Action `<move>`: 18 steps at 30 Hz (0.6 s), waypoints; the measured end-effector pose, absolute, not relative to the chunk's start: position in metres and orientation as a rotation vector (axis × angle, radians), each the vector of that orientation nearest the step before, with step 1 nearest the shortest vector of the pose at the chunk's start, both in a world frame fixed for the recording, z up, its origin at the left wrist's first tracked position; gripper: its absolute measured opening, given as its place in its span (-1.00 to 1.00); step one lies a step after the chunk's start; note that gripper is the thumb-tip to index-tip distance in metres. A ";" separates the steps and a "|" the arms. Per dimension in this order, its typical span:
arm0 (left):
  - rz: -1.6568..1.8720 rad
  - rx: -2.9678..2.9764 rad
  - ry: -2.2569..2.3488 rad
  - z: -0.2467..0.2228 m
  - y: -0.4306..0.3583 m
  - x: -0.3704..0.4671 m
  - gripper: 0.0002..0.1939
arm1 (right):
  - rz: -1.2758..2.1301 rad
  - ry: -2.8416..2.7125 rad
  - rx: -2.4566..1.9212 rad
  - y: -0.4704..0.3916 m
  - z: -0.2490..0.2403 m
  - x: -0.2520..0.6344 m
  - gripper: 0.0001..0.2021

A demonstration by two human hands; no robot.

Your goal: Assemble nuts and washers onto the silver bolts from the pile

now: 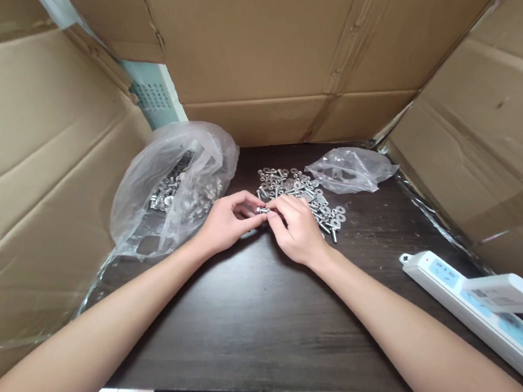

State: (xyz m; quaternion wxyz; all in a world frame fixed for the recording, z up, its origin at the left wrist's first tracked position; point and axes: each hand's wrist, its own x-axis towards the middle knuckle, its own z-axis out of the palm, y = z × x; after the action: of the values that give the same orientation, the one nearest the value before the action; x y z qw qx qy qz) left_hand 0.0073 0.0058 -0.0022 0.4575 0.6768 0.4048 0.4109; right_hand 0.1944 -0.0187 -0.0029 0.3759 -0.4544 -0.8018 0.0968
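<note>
Between my two hands, above the dark table (246,321), is a small shiny metal bolt (263,210). My left hand (230,219) pinches its left end between thumb and fingers. On the other end, the fingertips of my right hand (296,227) are closed too. Whether a nut or washer sits on the bolt is too small to make out. Just behind my right hand spreads a loose pile of bolts and washers (309,192), partly hidden by that hand. To the left of my left hand lies a clear plastic bag (136,190) with many metal fasteners (166,194) inside.
A crumpled clear bag (353,169) lies at the back right. At the right edge, a white power strip (458,303) carries a plugged-in white adapter (507,293). Cardboard walls (270,44) enclose the table at the back and both sides.
</note>
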 end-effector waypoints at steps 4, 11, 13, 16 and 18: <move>1.014 1.677 1.003 -0.002 0.004 0.007 -0.65 | 0.242 -2.067 -1.184 -0.018 -0.002 0.194 -0.73; 1.017 1.695 1.022 -0.001 0.006 0.006 -0.68 | 0.244 -2.095 -1.249 -0.017 -0.001 0.193 -0.68; 1.027 1.690 1.028 -0.001 0.006 0.006 -0.67 | 0.243 -2.066 -1.258 -0.017 -0.001 0.194 -0.72; 1.034 1.680 1.036 -0.001 0.007 0.006 -0.67 | 0.257 -2.040 -1.244 -0.017 0.000 0.194 -0.79; 1.034 1.677 1.044 -0.001 0.008 0.006 -0.66 | 0.267 -2.048 -1.236 -0.017 0.000 0.194 -0.81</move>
State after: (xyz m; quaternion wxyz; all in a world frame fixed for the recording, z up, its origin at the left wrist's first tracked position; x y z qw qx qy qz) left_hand 0.0062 0.0076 -0.0013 0.4403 0.6754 0.4204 0.4163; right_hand 0.1943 -0.0173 -0.0003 0.3590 -0.4794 -0.7941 0.1034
